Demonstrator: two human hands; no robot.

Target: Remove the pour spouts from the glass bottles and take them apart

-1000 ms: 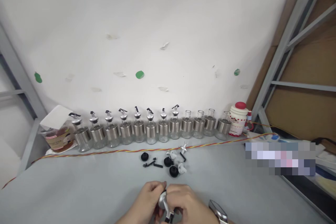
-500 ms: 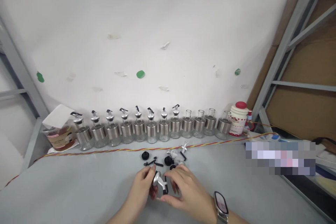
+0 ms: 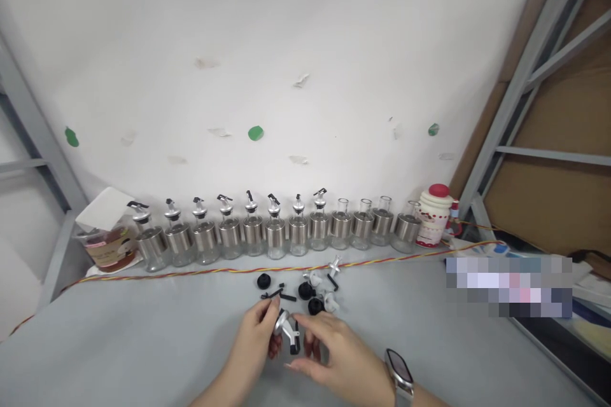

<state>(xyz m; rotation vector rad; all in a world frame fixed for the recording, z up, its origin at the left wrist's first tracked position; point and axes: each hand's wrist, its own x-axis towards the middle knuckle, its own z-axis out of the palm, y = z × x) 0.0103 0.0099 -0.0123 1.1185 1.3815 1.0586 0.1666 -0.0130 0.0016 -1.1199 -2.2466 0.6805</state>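
Note:
Near the front of the grey table, my left hand (image 3: 256, 334) pinches the base of a silver bottle pourer (image 3: 286, 327) with a black tip and a black flap lever. The spout slants down to the right. Around its right side curves my right hand (image 3: 334, 346), thumb and index finger apart, the index fingertip close to the pourer's silver collar. Whether that fingertip touches it I cannot tell. Just beyond the hands lie loose parts: black stoppers (image 3: 306, 290), small black levers (image 3: 287, 297) and silver-white spout pieces (image 3: 335, 264).
A row of glass bottles with steel sleeves (image 3: 275, 229) stands along the wall, several with pourers on and the right-hand ones open-necked. A red-yellow twisted wire (image 3: 191, 275) runs before them. A lidded cup (image 3: 111, 248) and a cream jar (image 3: 433, 219) flank the row.
The pourer and my left hand have shifted slightly left. My right index finger has moved from the lever toward the collar, and the right hand has lowered a little, uncovering a black stopper.

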